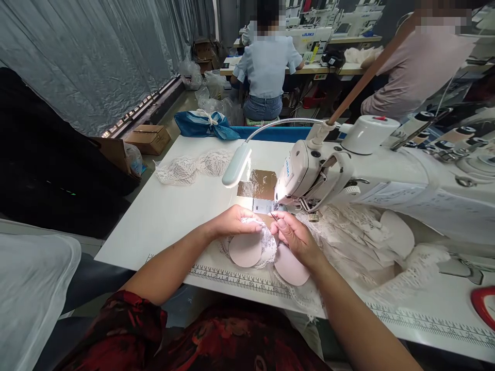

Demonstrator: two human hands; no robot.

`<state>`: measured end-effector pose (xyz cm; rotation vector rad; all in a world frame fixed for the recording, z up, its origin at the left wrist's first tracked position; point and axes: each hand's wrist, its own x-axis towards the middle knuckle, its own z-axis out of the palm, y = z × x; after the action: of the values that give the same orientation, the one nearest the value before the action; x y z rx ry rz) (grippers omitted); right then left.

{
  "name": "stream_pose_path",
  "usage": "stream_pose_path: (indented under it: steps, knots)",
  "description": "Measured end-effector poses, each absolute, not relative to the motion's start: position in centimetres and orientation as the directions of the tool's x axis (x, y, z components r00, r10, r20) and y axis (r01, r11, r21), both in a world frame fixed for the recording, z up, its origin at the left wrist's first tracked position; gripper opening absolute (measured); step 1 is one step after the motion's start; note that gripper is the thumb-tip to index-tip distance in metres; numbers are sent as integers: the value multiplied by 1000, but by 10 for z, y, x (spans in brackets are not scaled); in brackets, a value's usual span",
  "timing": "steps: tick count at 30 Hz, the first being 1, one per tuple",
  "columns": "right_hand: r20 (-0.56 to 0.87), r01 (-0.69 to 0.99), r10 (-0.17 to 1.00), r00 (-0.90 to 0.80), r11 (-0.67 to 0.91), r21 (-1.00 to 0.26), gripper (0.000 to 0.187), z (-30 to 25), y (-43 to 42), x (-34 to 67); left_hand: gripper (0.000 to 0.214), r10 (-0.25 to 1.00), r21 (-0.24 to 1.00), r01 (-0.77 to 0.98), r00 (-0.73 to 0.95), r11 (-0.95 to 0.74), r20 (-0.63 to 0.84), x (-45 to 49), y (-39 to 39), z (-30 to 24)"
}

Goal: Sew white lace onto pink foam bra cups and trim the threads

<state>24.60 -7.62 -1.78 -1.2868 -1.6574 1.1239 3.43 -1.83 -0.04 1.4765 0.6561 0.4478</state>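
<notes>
My left hand (238, 221) is closed on the upper edge of a white lace piece (268, 246), thumb on top, just in front of the sewing machine (301, 175). A round pale pad (245, 251) lies against the lace below that hand. My right hand (292, 234) pinches a thin, dark, pointed tool (274, 216) close to the machine's needle area; its exact kind is too small to tell. Beneath my right hand sits a second pale pad (292, 267), with lace trailing over the table's front edge.
A heap of lace and pads (359, 242) lies under the machine arm. Finished-looking lace (193, 167) rests at the table's back left. A lamp (236, 165) hangs over the white table (154, 226). Red-handled scissors (483, 304) lie far right. Two people (265, 67) sit beyond.
</notes>
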Motion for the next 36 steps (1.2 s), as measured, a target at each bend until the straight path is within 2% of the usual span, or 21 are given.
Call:
stream_pose_path:
  steps: [6, 11, 17, 24, 31, 36]
  knots:
    - [-7, 328, 966, -257, 81, -941, 36, -13, -73, 252, 29, 710, 979, 133, 675, 151, -201, 35, -19, -5]
    - [-66, 230, 954, -293, 4, -973, 30, -13, -77, 246, 25, 728, 967, 88, 644, 237, -237, 38, -20, -7]
    - [-39, 197, 965, -258, 13, -980, 27, -18, -81, 238, 28, 730, 951, 43, 631, 306, -264, 41, -20, -11]
    - [-9, 191, 977, -215, 32, -981, 22, -16, -80, 234, 28, 721, 955, 74, 639, 286, -266, 41, -19, -11]
    - [-110, 105, 980, -166, -94, -990, 29, -20, -75, 241, 19, 671, 940, 73, 681, 334, -292, 38, -19, -5]
    - [-116, 72, 958, -263, -101, -992, 37, -18, -77, 237, 25, 669, 947, 80, 690, 310, -277, 36, -15, -10]
